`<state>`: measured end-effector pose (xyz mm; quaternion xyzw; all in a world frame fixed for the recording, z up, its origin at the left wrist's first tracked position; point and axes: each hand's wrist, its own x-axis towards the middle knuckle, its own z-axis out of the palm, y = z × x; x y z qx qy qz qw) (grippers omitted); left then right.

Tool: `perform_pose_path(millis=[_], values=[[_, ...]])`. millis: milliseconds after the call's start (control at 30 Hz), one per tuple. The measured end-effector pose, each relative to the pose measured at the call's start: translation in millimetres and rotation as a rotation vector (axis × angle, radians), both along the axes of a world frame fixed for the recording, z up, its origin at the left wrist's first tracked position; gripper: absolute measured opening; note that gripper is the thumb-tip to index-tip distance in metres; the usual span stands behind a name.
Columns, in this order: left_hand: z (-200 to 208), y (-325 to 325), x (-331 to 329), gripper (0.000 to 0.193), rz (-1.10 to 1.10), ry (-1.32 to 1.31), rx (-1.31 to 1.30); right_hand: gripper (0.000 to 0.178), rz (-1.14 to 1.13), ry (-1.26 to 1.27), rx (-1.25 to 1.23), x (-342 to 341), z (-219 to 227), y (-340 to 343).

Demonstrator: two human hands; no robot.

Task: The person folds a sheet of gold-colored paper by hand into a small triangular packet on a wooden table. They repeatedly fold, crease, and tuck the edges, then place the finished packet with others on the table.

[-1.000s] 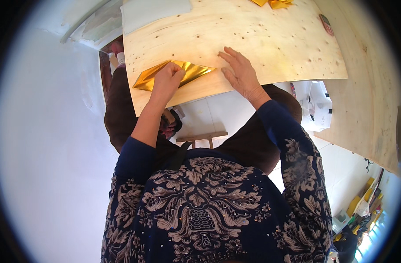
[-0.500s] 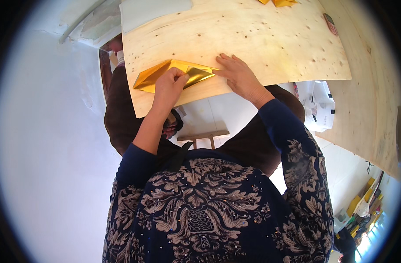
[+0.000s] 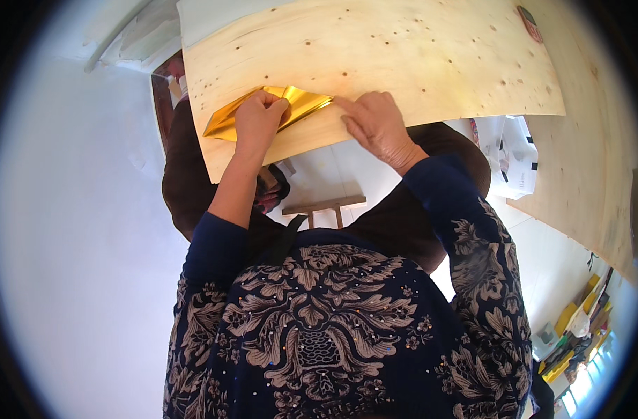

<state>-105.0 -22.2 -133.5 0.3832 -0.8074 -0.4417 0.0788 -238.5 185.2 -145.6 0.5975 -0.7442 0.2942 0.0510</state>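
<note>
A folded sheet of shiny gold foil paper [image 3: 225, 119] lies near the table's front edge, long and pointed at both ends. My left hand [image 3: 255, 120] is closed on its middle, thumb and forefinger pinching a raised fold and hiding part of the sheet. To the right, my right hand [image 3: 376, 124] stretches its forefinger to the paper's right tip, touching or almost touching it. Its thumb stays apart from the forefinger, below the tip, and nothing shows between them.
The knotty plywood tabletop [image 3: 417, 63] spreads ahead. A pale sheet [image 3: 206, 15] covers its far left corner, and a small red and dark handheld device [image 3: 529, 24] sits far right. A white plastic bag [image 3: 518, 157] is beside my right knee. Below the table is a wooden stool part [image 3: 324, 205].
My right hand's spread fingers have drawn in, leaving the forefinger at the paper's tip. The left pinch has shifted slightly, raising a fold. Gold pieces at the far edge have left view.
</note>
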Motion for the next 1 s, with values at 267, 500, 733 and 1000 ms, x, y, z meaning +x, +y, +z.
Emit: perform_pose_path(millis=[267, 500, 733, 1000], values=[[-3, -4, 1, 0.020, 0.040, 0.020, 0.101, 0.049, 0.012, 0.139, 0.082, 7, -2, -2], [-2, -8, 3, 0.019, 0.033, 0.024, 0.068, 0.050, -0.032, 0.149, 0.065, 10, -4, -7], [7, -8, 4, 0.021, 0.038, -0.005, 0.040, 0.045, -0.053, 0.155, 0.047, 13, -6, -11], [10, -14, 4, 0.025, 0.016, -0.061, 0.016, 0.038, -0.065, 0.129, 0.030, 15, -7, -14]])
